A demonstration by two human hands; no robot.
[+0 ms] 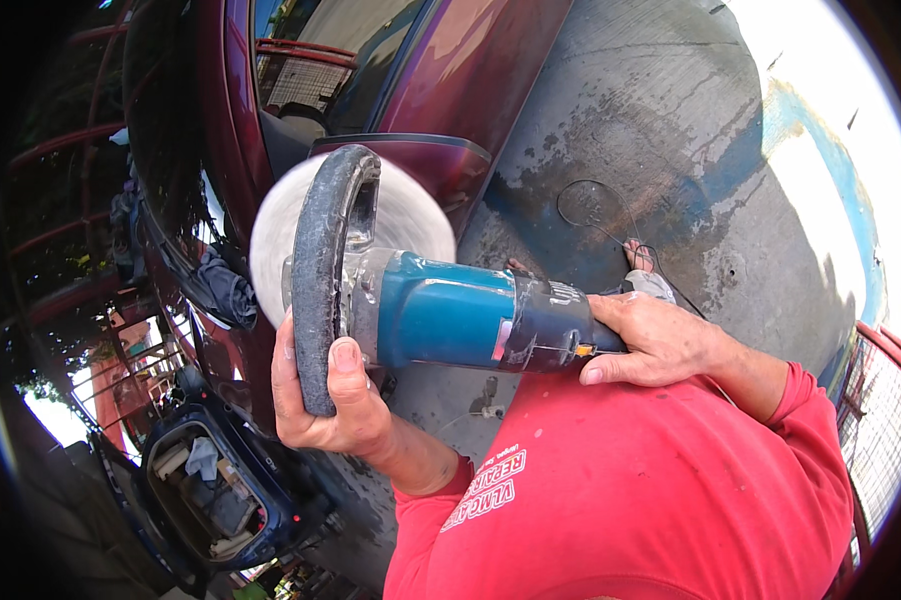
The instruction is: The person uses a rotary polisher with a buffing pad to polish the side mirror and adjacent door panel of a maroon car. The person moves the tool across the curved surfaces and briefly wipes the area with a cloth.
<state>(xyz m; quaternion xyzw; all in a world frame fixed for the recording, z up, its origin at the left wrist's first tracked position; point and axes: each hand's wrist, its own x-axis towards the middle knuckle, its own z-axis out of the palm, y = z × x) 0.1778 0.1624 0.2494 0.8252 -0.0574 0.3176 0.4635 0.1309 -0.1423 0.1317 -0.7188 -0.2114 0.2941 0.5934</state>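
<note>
A teal and black car polisher (445, 312) lies crosswise in front of me, its round white pad (410, 205) facing the dark red car (460, 70). The pad looks smeared, as if spinning, and overlaps the side mirror (448, 158); whether it touches the paint cannot be told. My left hand (345, 400) is closed round the lower end of the polisher's black loop handle (315, 270). At the tool's rear end, my right hand (655, 340) grips the body, thumb below and fingers partly hidden. Trailing from the rear is a dark cord (685, 300).
Stained grey concrete floor (660, 130) spreads to the right, with a thin loop of cord (595, 205) near my bare foot (638, 255). A dark cloth (225, 285) rests on the car at left. Behind stands a dark blue car (300, 500) with its rear open. Red-framed mesh (880, 410) borders the right.
</note>
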